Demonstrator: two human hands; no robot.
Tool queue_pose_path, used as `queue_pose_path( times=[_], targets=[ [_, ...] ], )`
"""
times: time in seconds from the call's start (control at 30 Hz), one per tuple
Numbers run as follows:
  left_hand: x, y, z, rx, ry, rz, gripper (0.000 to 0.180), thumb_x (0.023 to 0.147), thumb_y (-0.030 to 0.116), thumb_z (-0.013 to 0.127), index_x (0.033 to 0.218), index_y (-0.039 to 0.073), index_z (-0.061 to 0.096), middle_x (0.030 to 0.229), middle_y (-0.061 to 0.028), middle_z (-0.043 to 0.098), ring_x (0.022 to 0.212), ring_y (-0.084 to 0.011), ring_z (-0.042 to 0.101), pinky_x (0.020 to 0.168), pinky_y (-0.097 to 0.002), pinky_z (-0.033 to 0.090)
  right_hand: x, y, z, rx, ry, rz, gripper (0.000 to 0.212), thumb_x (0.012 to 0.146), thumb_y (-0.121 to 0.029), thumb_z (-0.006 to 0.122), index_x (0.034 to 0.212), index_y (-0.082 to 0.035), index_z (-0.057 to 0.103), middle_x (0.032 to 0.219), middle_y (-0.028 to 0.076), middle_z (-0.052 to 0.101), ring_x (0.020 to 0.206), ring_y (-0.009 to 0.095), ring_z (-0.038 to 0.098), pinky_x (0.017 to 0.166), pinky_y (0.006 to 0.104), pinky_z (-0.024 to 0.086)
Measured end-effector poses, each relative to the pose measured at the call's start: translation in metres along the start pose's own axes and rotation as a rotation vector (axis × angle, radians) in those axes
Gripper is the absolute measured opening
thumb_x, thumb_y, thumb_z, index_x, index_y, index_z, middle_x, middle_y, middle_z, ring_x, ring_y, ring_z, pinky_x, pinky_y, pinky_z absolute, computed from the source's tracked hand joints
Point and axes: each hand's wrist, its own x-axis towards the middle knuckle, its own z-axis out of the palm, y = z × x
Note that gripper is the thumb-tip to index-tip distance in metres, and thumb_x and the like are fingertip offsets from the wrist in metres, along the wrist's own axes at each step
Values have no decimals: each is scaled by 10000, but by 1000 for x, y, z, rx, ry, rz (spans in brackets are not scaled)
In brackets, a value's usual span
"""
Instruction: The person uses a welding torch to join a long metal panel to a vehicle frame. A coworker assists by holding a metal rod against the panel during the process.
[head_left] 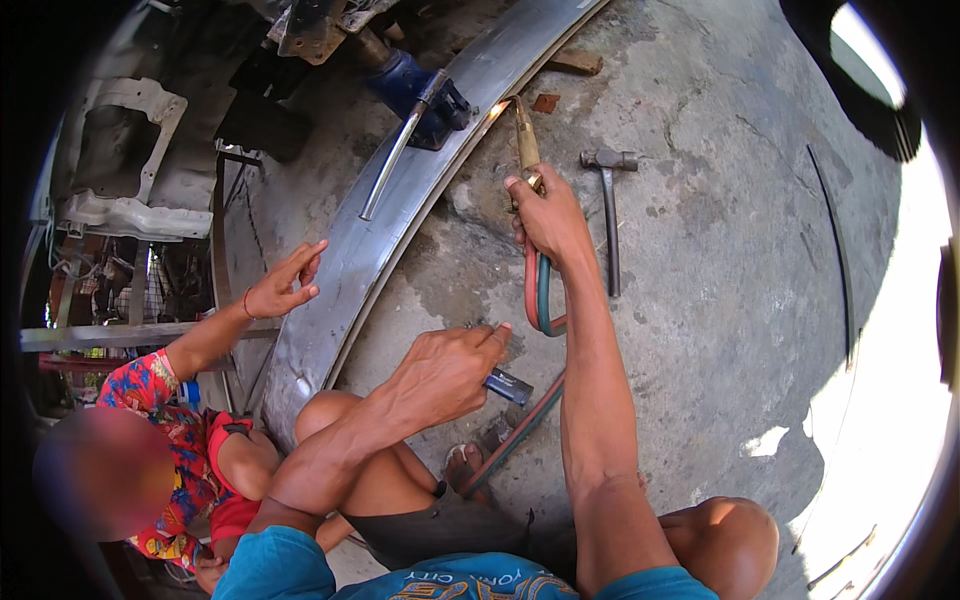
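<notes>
Both arms outstretched, grips (548, 215) (450, 370) closed

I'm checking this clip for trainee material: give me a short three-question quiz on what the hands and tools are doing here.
1. True or false: the right hand holds a brass torch whose tip meets the curved metal strip.
2. What lies on the concrete floor just right of the torch hand? A) hammer B) saw C) paint can
3. Whose hand rests on the strip's left edge?

Key
1. True; a small flame shows at the tip.
2. A.
3. A second person's hand, in a patterned red sleeve; the wearer's left hand grips a small dark object instead.
</notes>
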Motion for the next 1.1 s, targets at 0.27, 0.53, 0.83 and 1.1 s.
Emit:
queue_pose_path(
  times=[0.27,0.53,0.83,1.1],
  targets=[
    [-4,7,-4,8,-15,-21,509,872,63,693,1354,-91,628,1093,-205,731,933,-367,735,787,-445,606,6,-1,7,4,33,13,478,1016,-293,639,1377,14,582,729,94,665,547,191,653,542,372,529],
    [-8,2,4,9,41,-18,457,859,28,653,1298,-98,642,1050,-216,728,901,-378,739,757,-464,606,11,10,14,158,37,6,427,1018,-256,656,1349,4,577,722,71,624,554,168,614,512,348,518],
    [-5,-4,15,113,-99,-140,230,768,4,646,974,-87,692,883,-246,731,835,-415,747,713,-490,600,8,14,11,214,7,24,255,1046,-284,629,1195,-91,555,681,33,571,497,130,550,417,301,436],
    [-19,-27,15,102,-10,-148,127,763,50,684,834,-52,713,779,-225,726,769,-405,753,658,-476,594,-8,6,28,210,-38,89,270,1052,-361,636,1169,-131,560,688,26,585,478,118,541,402,286,426]
  ],
)
